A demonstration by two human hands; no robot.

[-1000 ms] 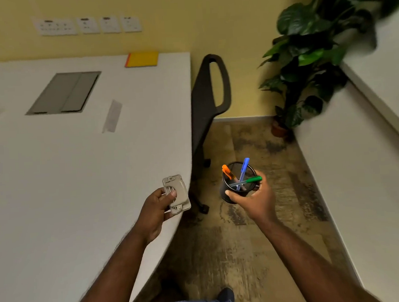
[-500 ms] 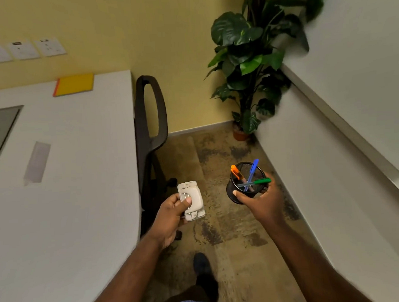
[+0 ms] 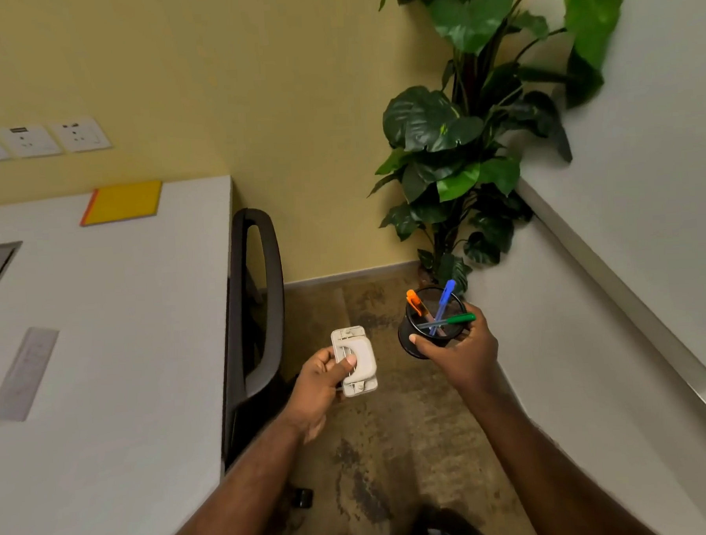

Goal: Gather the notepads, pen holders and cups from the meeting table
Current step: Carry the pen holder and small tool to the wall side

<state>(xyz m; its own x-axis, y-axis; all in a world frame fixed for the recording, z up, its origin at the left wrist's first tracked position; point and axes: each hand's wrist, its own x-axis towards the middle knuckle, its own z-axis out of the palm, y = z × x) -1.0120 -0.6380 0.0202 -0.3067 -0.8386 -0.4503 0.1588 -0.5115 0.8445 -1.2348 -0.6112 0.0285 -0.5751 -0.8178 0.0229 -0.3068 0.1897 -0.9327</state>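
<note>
Two hands are carrying items clear of the white bench (image 3: 102,362): right hand (image 3: 462,355) gripping the black mesh pen holder (image 3: 428,329) upright, retaining its pens; left hand (image 3: 316,383) clasping a beige hole punch (image 3: 354,361).

An office meeting room: white table (image 3: 115,361), black chair (image 3: 259,313), wall sockets (image 3: 38,138) (potted plant (image 3: 459,147) in the corner).

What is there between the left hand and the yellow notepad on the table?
In the head view, between the left hand and the yellow notepad stand the black chair and a bare stretch of white table.
</note>
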